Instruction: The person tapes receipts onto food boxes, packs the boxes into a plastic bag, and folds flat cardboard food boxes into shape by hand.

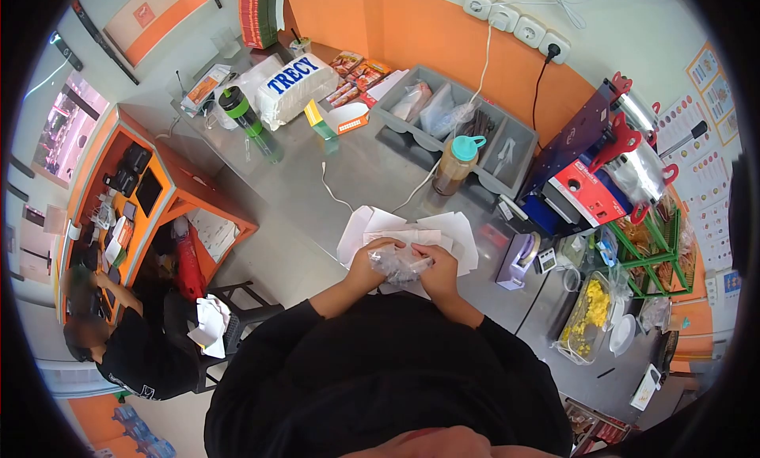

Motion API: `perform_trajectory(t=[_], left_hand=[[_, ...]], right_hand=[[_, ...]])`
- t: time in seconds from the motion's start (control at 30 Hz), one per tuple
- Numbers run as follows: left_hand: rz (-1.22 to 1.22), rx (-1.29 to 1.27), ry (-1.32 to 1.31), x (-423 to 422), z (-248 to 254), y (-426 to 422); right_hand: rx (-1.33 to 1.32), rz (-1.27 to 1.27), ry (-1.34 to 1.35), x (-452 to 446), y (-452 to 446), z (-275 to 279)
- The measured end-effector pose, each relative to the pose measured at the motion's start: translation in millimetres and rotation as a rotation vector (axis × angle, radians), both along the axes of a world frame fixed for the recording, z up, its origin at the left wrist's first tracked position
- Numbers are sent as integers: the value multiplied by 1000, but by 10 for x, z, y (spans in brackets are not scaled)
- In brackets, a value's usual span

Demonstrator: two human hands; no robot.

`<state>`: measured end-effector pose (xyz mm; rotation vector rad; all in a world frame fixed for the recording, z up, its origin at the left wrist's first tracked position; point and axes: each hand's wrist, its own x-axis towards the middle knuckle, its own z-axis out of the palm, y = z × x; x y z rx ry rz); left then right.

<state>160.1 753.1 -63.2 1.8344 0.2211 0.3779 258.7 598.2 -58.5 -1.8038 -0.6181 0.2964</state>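
Both of my hands meet over white papers at the front edge of the steel table. Between them is a crumpled clear plastic bag; what it contains is too small to tell. My left hand has its fingers curled on the bag's left side. On the right side, my right hand pinches the bag with thumb and fingers. Beyond the papers stands a brown bottle with a turquoise lid, and a white cable lies on the table.
A grey divided tray sits at the back. Further left are a green bottle and a white TRECY pack. To the right stand a purple tape dispenser and a container of yellow pieces. Another person sits at far left.
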Motion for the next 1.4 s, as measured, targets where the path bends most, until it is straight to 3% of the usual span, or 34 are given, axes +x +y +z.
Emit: perform_trajectory(t=[0.33,0.87,1.27,1.37,1.4], left_hand=[[-14,-56,2,3,-80,5],[-6,-38,-4,-5,1,-5],[-57,99,-29,15,0,-2],[-69,114,9,21,-117,18],[-69,114,9,22,-77,10]], right_hand=[[-67,76,-185,17,2,46],[-45,72,-195,34,13,-13],[42,114,-120,103,34,-35],[-33,229,-90,238,41,-179],[6,257,69,267,63,-206]])
